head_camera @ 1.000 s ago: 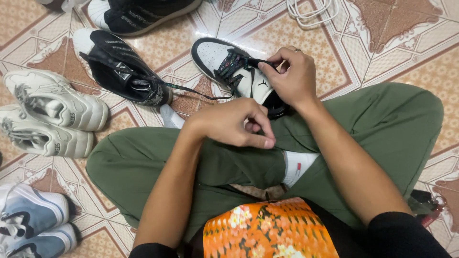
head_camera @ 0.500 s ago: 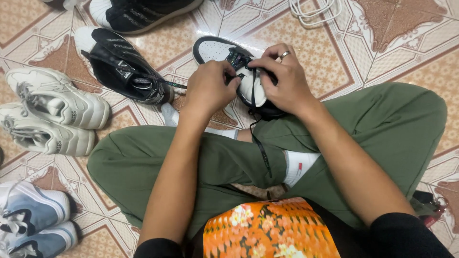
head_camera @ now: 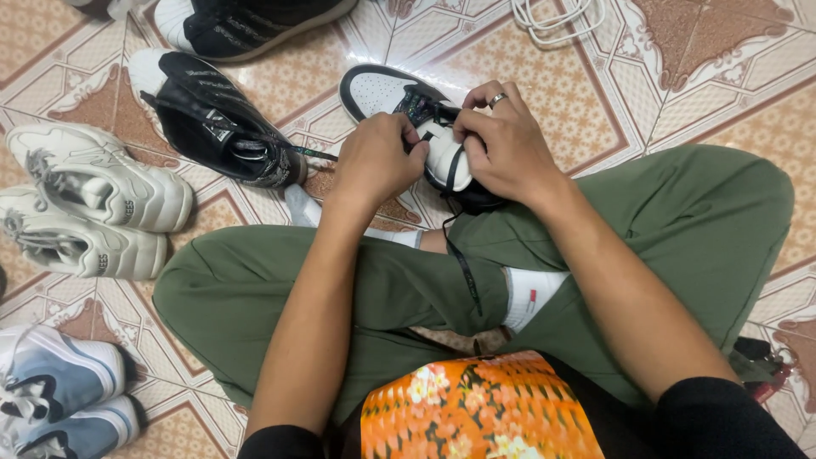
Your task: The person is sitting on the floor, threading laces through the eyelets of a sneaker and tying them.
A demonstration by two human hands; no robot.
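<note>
Your left hand [head_camera: 378, 157] and right hand [head_camera: 501, 144] pinch the black lace [head_camera: 459, 246] on the black-and-white sneaker [head_camera: 382, 92]; a black high-top [head_camera: 217, 119] lies just beside it on the patterned tile floor [head_camera: 595, 93]

Sneaker [head_camera: 399, 98] sits on the floor [head_camera: 680, 76] just ahead of the crossed legs [head_camera: 408, 289] — both hands on it. Left hand [head_camera: 378, 157] on its left side, right hand [head_camera: 501, 144] on its right, fingers meeting over the tongue. A lace [head_camera: 461, 255] hangs from the sneaker back over the legs. Left of the sneaker, close by, lies a boot [head_camera: 217, 119]; a second boot [head_camera: 246, 21] lies behind that one, at the top edge. Further left, two shoes [head_camera: 89, 204] side by side. Near left corner — another pair [head_camera: 55, 395], beside the left knee. Cord [head_camera: 552, 17] coiled behind the sneaker, to the right.
</note>
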